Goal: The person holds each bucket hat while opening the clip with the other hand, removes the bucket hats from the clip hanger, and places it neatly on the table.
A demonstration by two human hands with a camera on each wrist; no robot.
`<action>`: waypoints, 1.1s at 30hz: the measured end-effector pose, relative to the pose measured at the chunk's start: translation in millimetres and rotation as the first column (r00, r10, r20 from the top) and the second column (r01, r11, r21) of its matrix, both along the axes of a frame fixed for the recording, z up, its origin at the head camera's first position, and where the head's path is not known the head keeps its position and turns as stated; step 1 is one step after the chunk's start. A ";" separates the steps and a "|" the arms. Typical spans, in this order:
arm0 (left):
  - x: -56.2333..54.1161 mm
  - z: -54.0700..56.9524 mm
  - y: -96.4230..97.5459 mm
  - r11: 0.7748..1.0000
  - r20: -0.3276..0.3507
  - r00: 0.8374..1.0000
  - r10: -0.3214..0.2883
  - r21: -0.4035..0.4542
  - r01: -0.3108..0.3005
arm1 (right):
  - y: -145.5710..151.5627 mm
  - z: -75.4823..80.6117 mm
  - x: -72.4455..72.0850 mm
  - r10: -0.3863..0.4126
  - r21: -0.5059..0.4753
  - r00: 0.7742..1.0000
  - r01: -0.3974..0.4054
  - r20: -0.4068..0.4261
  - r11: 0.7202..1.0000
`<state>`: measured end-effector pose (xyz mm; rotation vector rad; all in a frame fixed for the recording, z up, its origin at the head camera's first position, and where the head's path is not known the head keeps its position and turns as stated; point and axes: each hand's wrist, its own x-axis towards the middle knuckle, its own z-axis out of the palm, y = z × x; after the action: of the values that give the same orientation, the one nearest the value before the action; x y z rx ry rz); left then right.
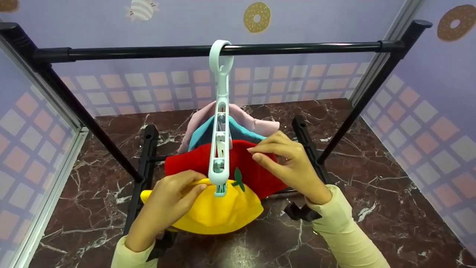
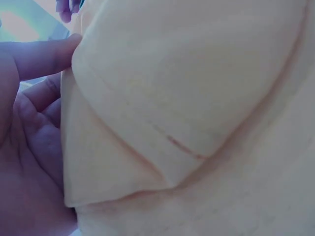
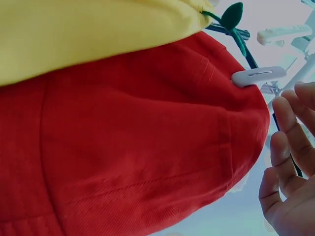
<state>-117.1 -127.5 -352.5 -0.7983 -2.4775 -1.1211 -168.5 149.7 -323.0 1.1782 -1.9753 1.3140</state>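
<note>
Head view: the left hand [image 1: 169, 197] pinches the upper edge of a yellow cloth hat [image 1: 219, 212] between thumb and fingers. That hat is at the near, lower end of a pale mint-green plastic hanger [image 1: 223, 89], where a small teal clip [image 1: 220, 190] overlaps its edge; a green leaf-shaped ornament [image 1: 238, 175] is beside the clip. The right hand [image 1: 288, 160] holds nothing, fingers loosely bent and thumb apart from them, just above a red cloth hat [image 1: 260, 178]. Behind the red hat are a light-blue cloth piece [image 1: 240, 128] and a pale-pink one [image 1: 256, 123]. The hanger's ring hook encircles a black round bar [image 1: 148, 53] above a dark, white-veined marble-patterned floor [image 1: 93, 208].
</note>
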 end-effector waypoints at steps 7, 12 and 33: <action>0.5 4.1 -13.1 1.000 0.000 1.000 -0.008 -0.030 0.008 | 7.7 -3.0 -1.6 -0.018 -0.011 1.000 0.018 0.020 1.000; 1.7 6.8 -24.4 0.998 -0.012 0.999 -0.036 -0.043 0.035 | 12.3 -4.2 -1.7 -0.039 -0.013 0.998 0.039 0.039 0.999; 9.0 11.4 -88.3 0.999 0.098 0.995 0.027 -0.038 -0.023 | 27.1 -14.7 -4.9 -0.081 -0.008 0.990 0.082 0.114 0.997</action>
<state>-108.2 -215.7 -341.0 -0.7364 -2.5884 -1.1358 -173.4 176.9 -337.7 1.0263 -2.0686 1.3770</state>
